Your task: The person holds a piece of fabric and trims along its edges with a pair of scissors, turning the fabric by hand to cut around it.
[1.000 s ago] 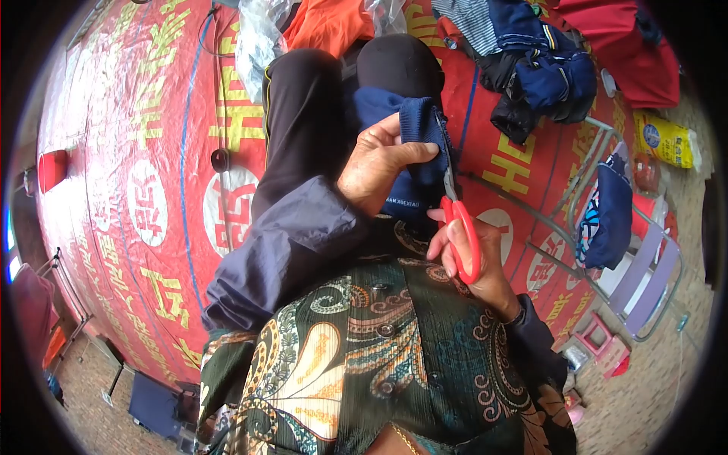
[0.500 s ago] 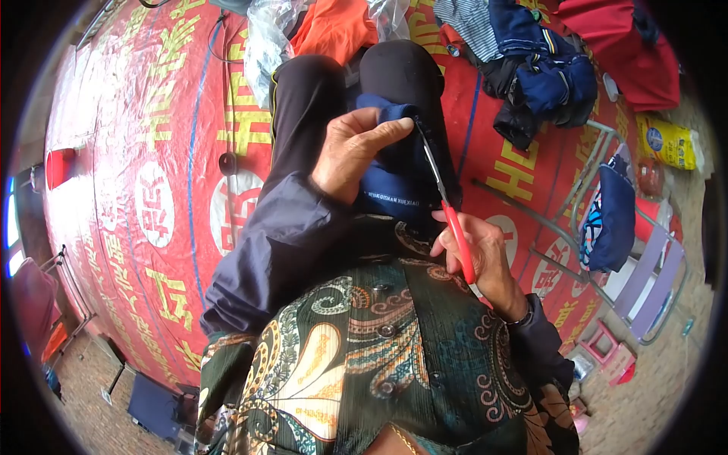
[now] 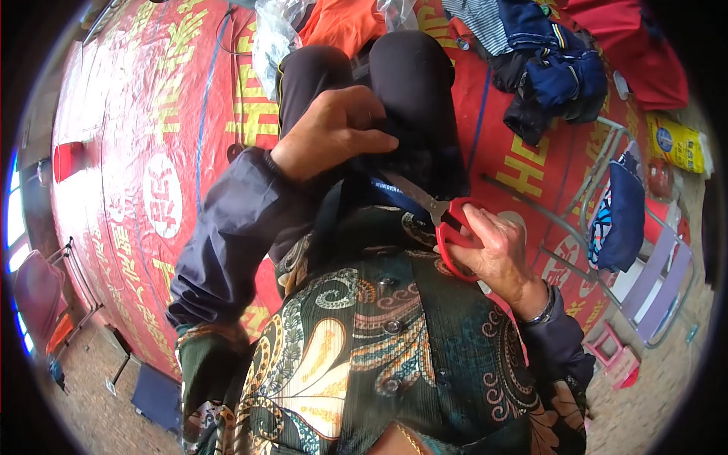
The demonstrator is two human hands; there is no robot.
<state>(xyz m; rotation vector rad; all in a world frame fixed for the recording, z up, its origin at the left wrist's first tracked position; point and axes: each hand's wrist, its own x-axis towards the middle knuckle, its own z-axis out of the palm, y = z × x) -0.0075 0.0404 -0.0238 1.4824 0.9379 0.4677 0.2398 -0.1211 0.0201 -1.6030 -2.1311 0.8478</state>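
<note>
My right hand (image 3: 497, 246) has its fingers in the red handles of a pair of scissors (image 3: 453, 235). Their metal blades are parted and point up and left, over a navy cloth (image 3: 394, 193) with white lettering on its band. The cloth lies in my lap. Above the blades, my left hand (image 3: 334, 133) is closed, thumb against fingers, at the dark upper part of the cloth. The exact pinch is hard to see because the material there is dark and partly hidden by the hand.
Red printed sheeting (image 3: 182, 91) spreads around my legs. Orange cloth (image 3: 343, 24) and clear plastic lie beyond my knees. A pile of dark clothes (image 3: 557, 76) is at upper right. A folding chair (image 3: 658, 292) with a navy bundle (image 3: 618, 216) stands to the right.
My left hand has shifted left, and the raised navy fold it pinched no longer shows. The scissors have swung from nearly upright to a leftward slant, with their handles spread apart.
</note>
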